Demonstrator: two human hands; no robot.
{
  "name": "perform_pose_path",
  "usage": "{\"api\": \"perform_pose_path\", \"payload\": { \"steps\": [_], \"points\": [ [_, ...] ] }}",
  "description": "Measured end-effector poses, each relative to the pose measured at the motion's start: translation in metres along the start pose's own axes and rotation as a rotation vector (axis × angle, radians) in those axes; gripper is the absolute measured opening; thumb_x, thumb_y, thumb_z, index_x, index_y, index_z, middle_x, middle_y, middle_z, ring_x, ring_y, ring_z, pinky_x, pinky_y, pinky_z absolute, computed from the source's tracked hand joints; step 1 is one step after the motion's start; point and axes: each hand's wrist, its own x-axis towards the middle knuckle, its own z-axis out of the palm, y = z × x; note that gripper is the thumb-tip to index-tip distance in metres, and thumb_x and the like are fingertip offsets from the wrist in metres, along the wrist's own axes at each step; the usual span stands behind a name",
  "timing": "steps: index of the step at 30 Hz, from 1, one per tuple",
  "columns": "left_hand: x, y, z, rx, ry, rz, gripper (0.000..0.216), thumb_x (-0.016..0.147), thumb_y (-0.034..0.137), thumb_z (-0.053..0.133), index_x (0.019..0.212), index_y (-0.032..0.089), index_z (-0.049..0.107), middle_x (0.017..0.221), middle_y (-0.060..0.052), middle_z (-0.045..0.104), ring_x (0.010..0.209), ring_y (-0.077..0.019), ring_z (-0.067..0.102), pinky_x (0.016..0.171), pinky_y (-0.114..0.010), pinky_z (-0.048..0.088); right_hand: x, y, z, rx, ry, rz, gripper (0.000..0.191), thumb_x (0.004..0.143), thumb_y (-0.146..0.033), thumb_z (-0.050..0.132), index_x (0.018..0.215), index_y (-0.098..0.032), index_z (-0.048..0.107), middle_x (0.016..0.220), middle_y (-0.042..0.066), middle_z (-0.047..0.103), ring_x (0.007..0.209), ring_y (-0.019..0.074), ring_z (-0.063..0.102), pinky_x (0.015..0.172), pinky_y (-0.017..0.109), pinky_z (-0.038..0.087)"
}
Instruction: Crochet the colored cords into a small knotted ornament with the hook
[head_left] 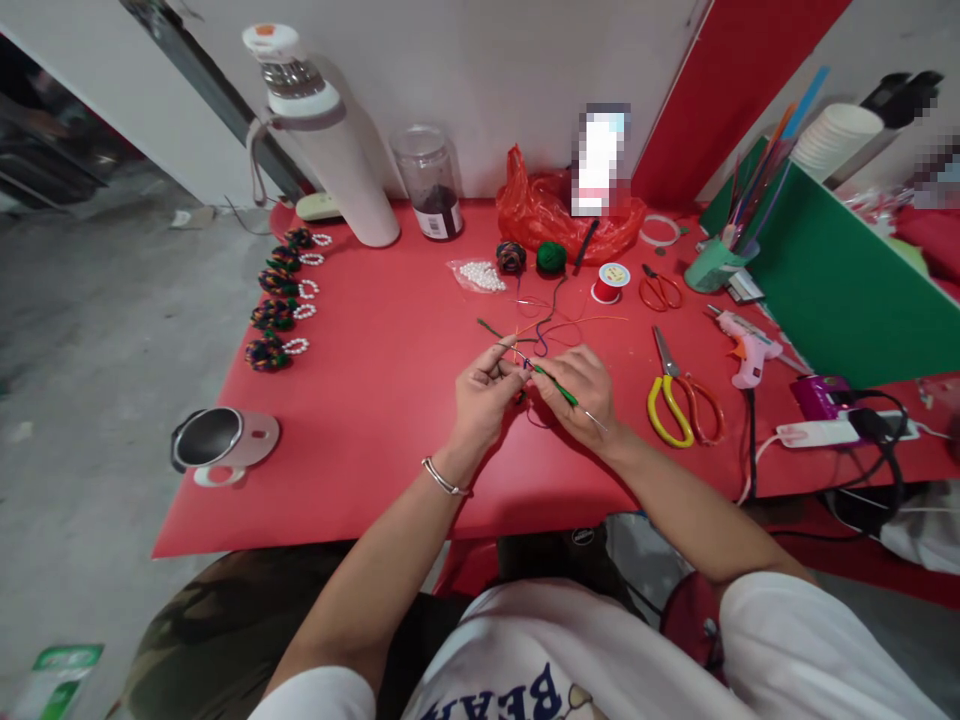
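Note:
Over the middle of the red table (360, 440), my left hand (484, 395) pinches a bundle of coloured cords (544, 325) that trail toward the back. My right hand (581, 395) is closed on a thin green-handled crochet hook (559, 388), whose metal tip meets the cords at my left fingertips. A silver bangle (444, 480) circles my left wrist. The cords lead toward a dark multicoloured yarn ball (511, 257) and a green yarn ball (551, 258).
Several finished yarn pieces with pearl rings (274, 315) line the left side. A white bottle (330, 140), a jar (431, 185), a pearl bag (480, 276), a red spool (611, 282), yellow scissors (671, 400), a pink glue gun (746, 350), a power strip (840, 430) and a lid (221, 440) stand around.

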Motion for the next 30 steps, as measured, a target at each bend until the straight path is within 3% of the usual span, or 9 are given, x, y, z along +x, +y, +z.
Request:
{"api": "perform_pose_path", "payload": {
  "steps": [7,13,17,30],
  "points": [
    [-0.004,0.008,0.0,-0.228,-0.132,-0.183,0.048,0.065,0.014,0.091,0.111,0.018,0.08,0.057,0.008,0.058,0.038,0.0002,0.028,0.038,-0.016,0.02,-0.004,-0.003,0.002,0.091,0.02,0.049,0.024,0.107,-0.032,0.056,0.118,-0.022,0.075,0.098,0.007,0.082,0.085,0.0203,0.071,0.081,0.041,0.052],
    [0.006,0.02,-0.02,-0.239,-0.318,-0.401,0.04,0.063,0.006,0.087,0.101,0.014,0.082,0.057,0.007,0.057,0.038,0.0028,0.022,0.037,-0.013,0.014,0.006,0.015,-0.01,0.328,-0.134,0.02,0.023,0.106,-0.038,0.059,0.116,-0.028,0.078,0.096,0.004,0.083,0.087,0.0197,0.072,0.084,0.042,0.054],
    [0.01,0.028,-0.03,-0.183,-0.356,-0.429,0.039,0.064,0.003,0.084,0.102,0.013,0.082,0.06,0.005,0.06,0.038,0.0027,0.021,0.037,-0.014,0.014,0.01,0.025,-0.021,0.352,-0.17,-0.03,0.019,0.102,-0.036,0.067,0.114,-0.03,0.08,0.093,0.002,0.083,0.087,0.0193,0.071,0.084,0.041,0.055],
    [0.014,0.031,-0.036,-0.149,-0.439,-0.456,0.036,0.061,0.004,0.078,0.096,0.01,0.084,0.06,0.003,0.057,0.038,0.0024,0.024,0.037,-0.014,0.013,0.014,0.027,-0.036,0.418,-0.265,0.05,0.018,0.102,-0.036,0.066,0.104,-0.032,0.084,0.088,0.001,0.081,0.087,0.0199,0.069,0.084,0.041,0.058]
  ]
}}
